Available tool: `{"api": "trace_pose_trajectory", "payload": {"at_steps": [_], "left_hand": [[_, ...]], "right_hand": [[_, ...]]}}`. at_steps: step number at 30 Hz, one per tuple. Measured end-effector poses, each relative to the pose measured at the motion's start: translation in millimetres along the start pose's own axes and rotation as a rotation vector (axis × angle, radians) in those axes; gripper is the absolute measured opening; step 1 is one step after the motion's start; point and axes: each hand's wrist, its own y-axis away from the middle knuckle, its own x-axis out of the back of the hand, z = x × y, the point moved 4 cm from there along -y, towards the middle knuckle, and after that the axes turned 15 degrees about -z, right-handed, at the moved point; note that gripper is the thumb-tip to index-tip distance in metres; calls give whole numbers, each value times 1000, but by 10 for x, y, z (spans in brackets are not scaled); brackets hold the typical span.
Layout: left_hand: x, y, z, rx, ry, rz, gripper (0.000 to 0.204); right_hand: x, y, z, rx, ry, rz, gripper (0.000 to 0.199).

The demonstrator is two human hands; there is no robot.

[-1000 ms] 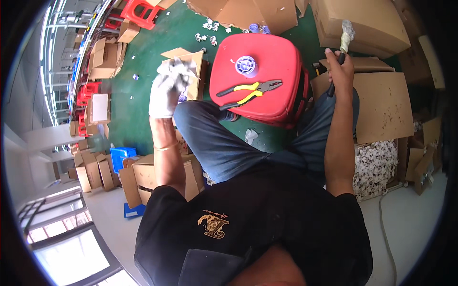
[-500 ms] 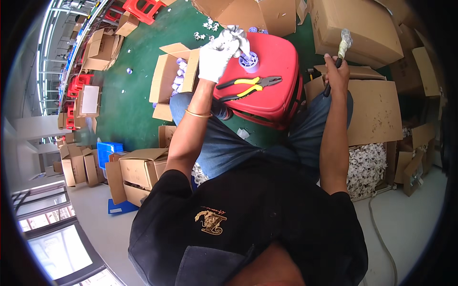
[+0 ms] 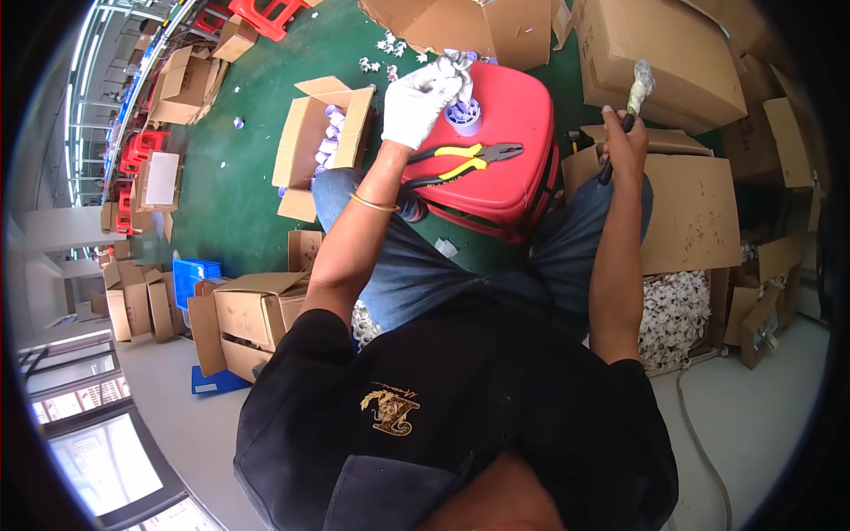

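A white glove covers my left hand (image 3: 423, 99), which is raised over the far left side of a red plastic stool (image 3: 509, 190). Its greyish fingertips are drawn together beside a round purple plastic part (image 3: 463, 116) with inner ribs; whatever they pinch cannot be made out. Bare and closed, my right hand (image 3: 625, 142) grips the black handle of a hammer (image 3: 639, 88) whose head end is wrapped in pale, clear-looking material. The hammer is held upright, off to the right of the stool. Pliers (image 3: 474, 159) with yellow and black handles lie on the stool top, jaws pointing right.
Left of the stool, an open carton (image 3: 301, 146) holds several purple parts. Small white pieces (image 3: 390, 44) lie scattered on the green floor. By my right leg, white pieces (image 3: 677, 314) fill a box under a cardboard flap (image 3: 691, 212). A large carton (image 3: 660, 62) stands far right.
My left hand has shifted slightly right beside the purple part. A pale tapered piece seen under its fingers before no longer shows. My right hand keeps the hammer raised, nearly still.
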Motion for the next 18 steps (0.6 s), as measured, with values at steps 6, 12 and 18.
{"api": "trace_pose_trajectory", "payload": {"at_steps": [6,12,18], "left_hand": [[-48,42,-38,24,-229,-31,15],[-282,153,22,16,-265,-61,18],[-216,88,-231,-100,-270,-78,20]], "right_hand": [[10,-22,17,-21,9,9,38],[-7,-7,-34,21,13,2,34],[-357,362,-343,405,369,-346,29]]}}
